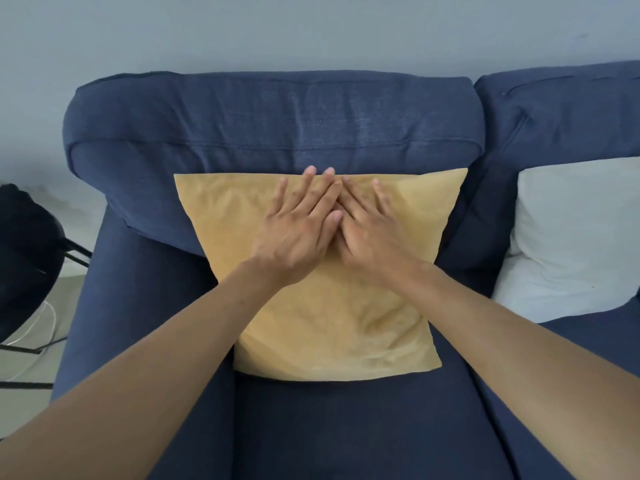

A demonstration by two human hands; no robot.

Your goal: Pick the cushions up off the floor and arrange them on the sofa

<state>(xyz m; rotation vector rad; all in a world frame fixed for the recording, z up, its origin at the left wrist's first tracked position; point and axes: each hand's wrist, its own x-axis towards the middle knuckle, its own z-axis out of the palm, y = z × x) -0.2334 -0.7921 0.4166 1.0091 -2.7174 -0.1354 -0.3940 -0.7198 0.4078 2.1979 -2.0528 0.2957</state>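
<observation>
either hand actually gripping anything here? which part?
Nothing gripped. The left hand and right hand lie flat, fingers spread and overlapping, pressing the upper middle of the yellow cushion.

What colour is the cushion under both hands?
Mustard yellow, plain with no pattern: the cushion leaning against the navy sofa backrest, seen in the head view.

One cushion (pixel 332 306) stands on the sofa (pixel 270 119) seat, leaning on the backrest behind it. Both hands lie flat on its upper part — left hand (pixel 294 230) overlapping the right hand (pixel 370 230). A second cushion (pixel 571 237) sits to the right; a chair (pixel 24 258) stands left of the sofa.
</observation>
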